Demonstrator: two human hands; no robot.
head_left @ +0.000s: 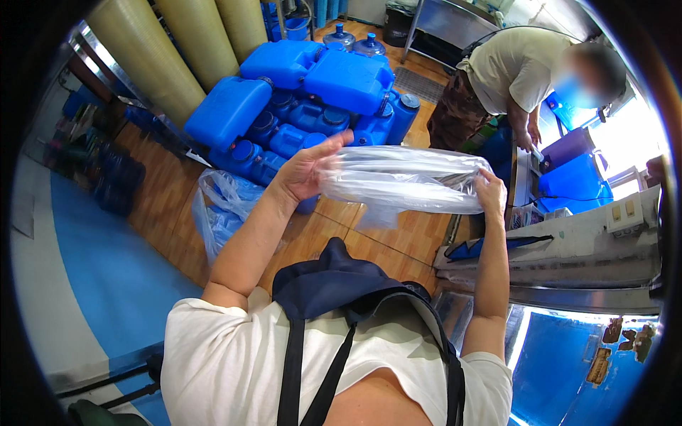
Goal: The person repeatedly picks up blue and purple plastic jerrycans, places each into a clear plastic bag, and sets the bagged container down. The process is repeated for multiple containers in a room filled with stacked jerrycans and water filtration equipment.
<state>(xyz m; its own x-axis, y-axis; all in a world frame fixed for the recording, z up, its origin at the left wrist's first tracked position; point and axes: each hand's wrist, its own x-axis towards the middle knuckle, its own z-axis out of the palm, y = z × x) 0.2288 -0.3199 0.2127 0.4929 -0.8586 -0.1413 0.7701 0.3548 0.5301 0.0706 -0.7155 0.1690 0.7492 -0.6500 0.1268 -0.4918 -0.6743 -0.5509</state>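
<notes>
A long bundle of clear plastic bags stretches between my hands at chest height, with a loose flap hanging from its lower side. My left hand has its left end between thumb and fingers; some fingers are partly hidden by the plastic. At the other end, my right hand is closed around the gathered plastic. Beyond the bundle lie several blue water containers with dark blue caps, stacked in a pile. A crumpled translucent bag rests on the floor by my left forearm.
Tall tan cylinders stand at the back left. To the right, a co-worker bends over a counter with a blue tub on it. Clear round bottles stand behind the pile. The floor is brown tile.
</notes>
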